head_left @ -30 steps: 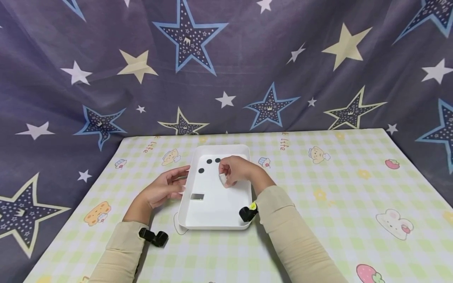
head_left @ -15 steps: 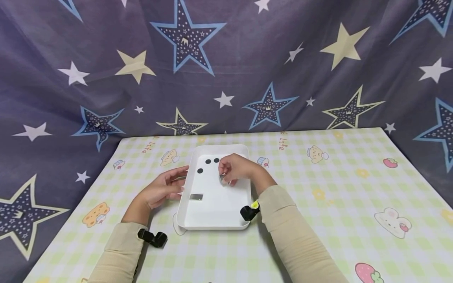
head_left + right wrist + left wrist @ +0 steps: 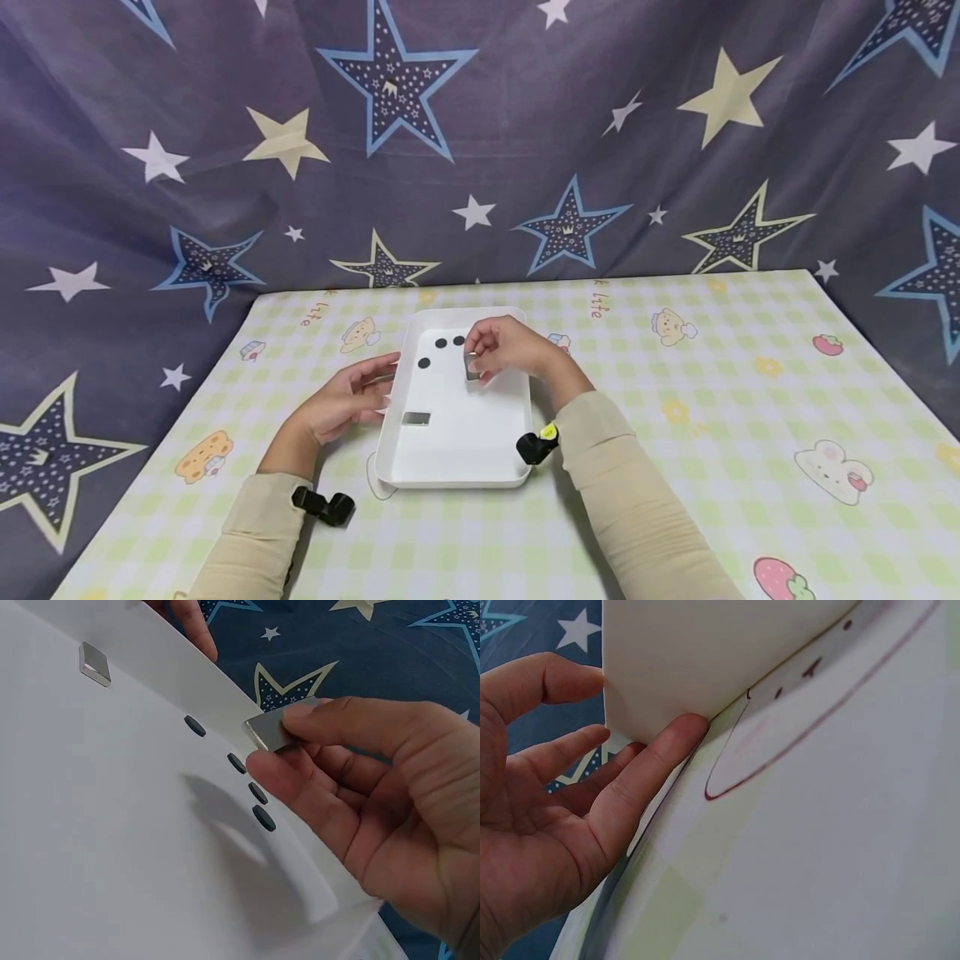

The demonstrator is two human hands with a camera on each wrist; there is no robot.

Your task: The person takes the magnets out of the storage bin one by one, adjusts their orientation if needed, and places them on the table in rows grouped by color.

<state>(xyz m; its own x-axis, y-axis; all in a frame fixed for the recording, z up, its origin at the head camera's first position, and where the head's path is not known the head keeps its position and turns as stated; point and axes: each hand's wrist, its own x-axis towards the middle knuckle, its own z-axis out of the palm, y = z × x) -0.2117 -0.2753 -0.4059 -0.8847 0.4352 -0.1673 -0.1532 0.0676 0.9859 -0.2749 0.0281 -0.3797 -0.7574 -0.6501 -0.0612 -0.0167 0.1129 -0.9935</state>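
Observation:
Over the far right part of a white shallow tray (image 3: 459, 458), my right hand (image 3: 512, 348) pinches a shiny silver rectangular block (image 3: 264, 730) between thumb and fingers. The block is tilted and clear of the tray floor, its shadow falling below in the right wrist view. On the left side, my left hand (image 3: 341, 404) has its fingers extended at the tray's outer wall (image 3: 682, 660), thumb tip against the lower edge. A second silver block (image 3: 416, 418) lies flat near the left wall. Several small black discs (image 3: 195, 725) are on the tray floor toward the far end.
The tray sits on a table covered with a green-checked cartoon tablecloth (image 3: 675, 467). A dark star-patterned curtain (image 3: 480, 125) hangs behind the table. Each sleeve carries a small black camera (image 3: 324, 505) at the wrist.
My right hand has lifted slightly and turned the silver block, so its metal face shows more. The left hand, tray, discs and second block stay in place.

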